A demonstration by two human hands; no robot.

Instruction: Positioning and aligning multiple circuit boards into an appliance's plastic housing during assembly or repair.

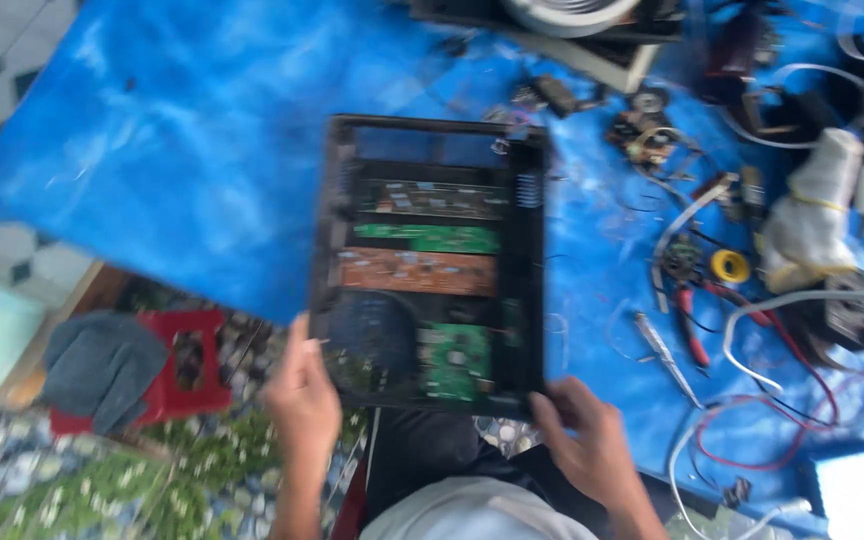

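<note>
Blue table cover (pixel 182 150), hands (pixel 302 395) gripping rectangular open chassis (pixel 430 262)

- Open black chassis (pixel 432 262) lies on the blue table cover (pixel 182 170); green and brown circuit boards (pixel 422 270) are exposed inside.
- Left hand (pixel 300 398) grips the chassis's near-left corner.
- Right hand (pixel 584 437) grips its near-right corner.
- Loose wires and pliers (pixel 692 330) lie to the right.
- Red stool (pixel 177 375) stands below the table, left.

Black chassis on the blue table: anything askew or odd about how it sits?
Yes. The open black chassis overhangs the blue table at its near edge, held by left hand and right hand. Loose wires sprawl beside it.
</note>
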